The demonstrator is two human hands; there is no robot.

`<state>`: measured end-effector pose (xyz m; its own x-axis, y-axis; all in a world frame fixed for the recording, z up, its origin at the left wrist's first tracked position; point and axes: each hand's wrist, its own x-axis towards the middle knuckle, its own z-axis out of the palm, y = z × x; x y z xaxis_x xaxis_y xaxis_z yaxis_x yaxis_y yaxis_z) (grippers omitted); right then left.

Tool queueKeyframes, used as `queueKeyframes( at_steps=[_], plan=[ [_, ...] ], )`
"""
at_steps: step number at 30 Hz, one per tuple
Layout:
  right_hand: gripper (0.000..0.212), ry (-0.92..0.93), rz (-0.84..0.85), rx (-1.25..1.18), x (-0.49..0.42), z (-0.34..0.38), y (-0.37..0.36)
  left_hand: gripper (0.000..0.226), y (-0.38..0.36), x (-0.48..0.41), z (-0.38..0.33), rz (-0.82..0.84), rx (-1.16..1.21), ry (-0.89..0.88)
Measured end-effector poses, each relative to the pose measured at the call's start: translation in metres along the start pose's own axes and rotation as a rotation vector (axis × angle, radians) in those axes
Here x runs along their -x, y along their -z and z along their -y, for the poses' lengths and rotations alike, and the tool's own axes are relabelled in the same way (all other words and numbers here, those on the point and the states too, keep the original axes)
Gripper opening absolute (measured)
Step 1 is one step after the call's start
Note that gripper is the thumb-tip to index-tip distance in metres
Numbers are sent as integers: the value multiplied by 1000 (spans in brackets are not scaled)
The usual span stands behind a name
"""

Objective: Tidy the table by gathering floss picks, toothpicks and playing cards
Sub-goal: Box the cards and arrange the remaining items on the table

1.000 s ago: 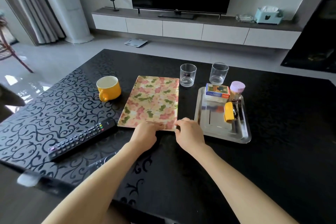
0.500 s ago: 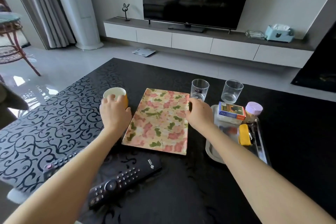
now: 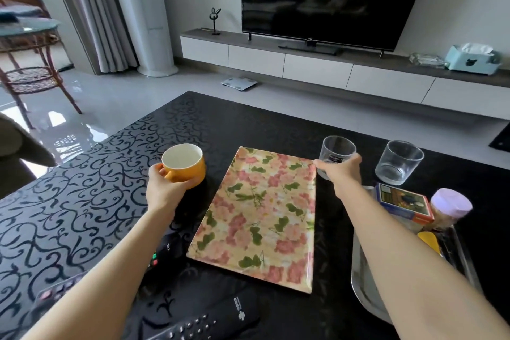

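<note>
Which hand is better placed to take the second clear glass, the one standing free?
Probably the right hand: it grips the clear glass tumbler beside the free tumbler. The left hand holds the yellow ceramic mug across the floral rectangular tray.

— Where were your hands?
— Your left hand (image 3: 168,188) was out ahead on the left. Its fingers curled under and round the yellow cup (image 3: 183,163), and its thumb lay by the handle.
— And the other one?
— Your right hand (image 3: 342,171) reached a little farther forward, its back to the camera, thumb and fingers wrapped round the glass (image 3: 338,150).
— The arms?
— Your left forearm (image 3: 110,270) and right forearm (image 3: 400,257) were bare. Both stretched nearly straight and stood well apart.
</note>
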<state>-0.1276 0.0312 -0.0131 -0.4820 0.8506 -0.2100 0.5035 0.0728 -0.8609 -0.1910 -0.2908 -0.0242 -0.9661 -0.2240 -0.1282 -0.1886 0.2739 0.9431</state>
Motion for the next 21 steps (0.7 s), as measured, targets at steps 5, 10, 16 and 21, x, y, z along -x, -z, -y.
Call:
queueKeyframes(
  at_steps=[5,10,16,21],
  plan=[
    [77,80,-85,-93,-4,-3,-8,81,-2,4,2,-41,-25,-78],
    [72,404,-146,173,6,2,8,54,10,5,-12,-43,60,-49],
    [58,1146,-131,1157,43,25,24,60,16,5,-62,309,139,186],
    [50,1378,-107,1560,52,32,9,53,-9,32,-92,638,344,610]
  ],
)
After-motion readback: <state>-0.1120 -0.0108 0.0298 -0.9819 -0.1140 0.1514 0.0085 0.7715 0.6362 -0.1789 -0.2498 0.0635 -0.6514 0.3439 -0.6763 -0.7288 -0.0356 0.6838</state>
